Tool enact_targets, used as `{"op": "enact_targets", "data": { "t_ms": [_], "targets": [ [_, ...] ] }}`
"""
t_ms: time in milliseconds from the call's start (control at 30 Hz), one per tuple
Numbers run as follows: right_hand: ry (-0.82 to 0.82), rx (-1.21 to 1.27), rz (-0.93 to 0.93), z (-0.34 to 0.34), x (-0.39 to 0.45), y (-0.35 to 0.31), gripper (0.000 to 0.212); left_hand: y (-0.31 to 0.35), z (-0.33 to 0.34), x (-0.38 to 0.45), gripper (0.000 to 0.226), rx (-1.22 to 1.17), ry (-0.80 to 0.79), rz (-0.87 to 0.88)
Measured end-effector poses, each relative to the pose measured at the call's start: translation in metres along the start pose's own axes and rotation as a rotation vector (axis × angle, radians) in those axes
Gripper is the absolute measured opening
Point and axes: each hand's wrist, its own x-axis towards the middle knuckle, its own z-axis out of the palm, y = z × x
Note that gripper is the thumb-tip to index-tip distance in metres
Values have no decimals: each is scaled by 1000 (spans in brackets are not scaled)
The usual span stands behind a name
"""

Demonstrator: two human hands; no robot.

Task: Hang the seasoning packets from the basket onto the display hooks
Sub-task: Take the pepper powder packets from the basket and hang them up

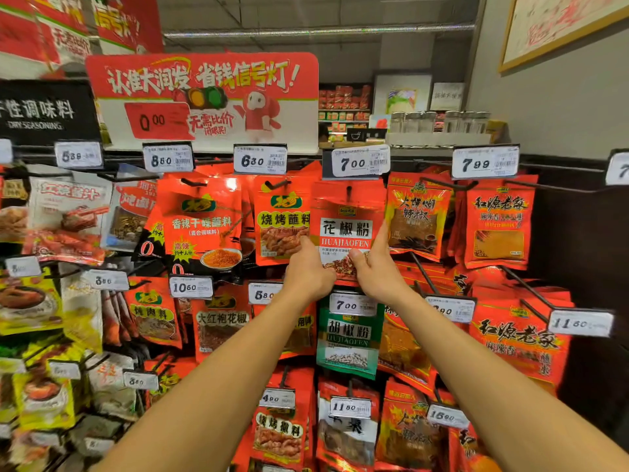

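Under the 7.00 tag, both hands hold the HUAJIAOFEN packet

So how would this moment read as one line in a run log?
step: hanging | item: red HUAJIAOFEN packet | left hand: grips lower left | right hand: grips lower right | hook: through hole

Huajiaofen packet hangs directly above hujiaofen packet.

glossy plastic packet, paper price tags
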Motion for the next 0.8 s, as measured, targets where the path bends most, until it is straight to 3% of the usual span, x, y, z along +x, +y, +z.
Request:
{"op": "enact_targets", "data": {
  "t_ms": [100,300,500,567,667,800],
  "targets": [
    [7,23,14,-2,1,2,86,2,-6,0,53,-28,-3,6],
    [4,78,100,-7,-13,7,74,2,-24,-25,48,-73,-13,71],
    [330,199,89,-16,-54,7,38,-9,-44,-60,53,-199,29,125],
    [392,259,78,-17,-75,11,25,-23,-47,-77,39,-226,69,125],
    [346,405,165,-2,-108,35,18,-61,-37,-105,13,-299,-2,56],
    [88,444,422,50,-163,90,27,-135,7,-145,17,-424,-138,-195]
  ]
}}
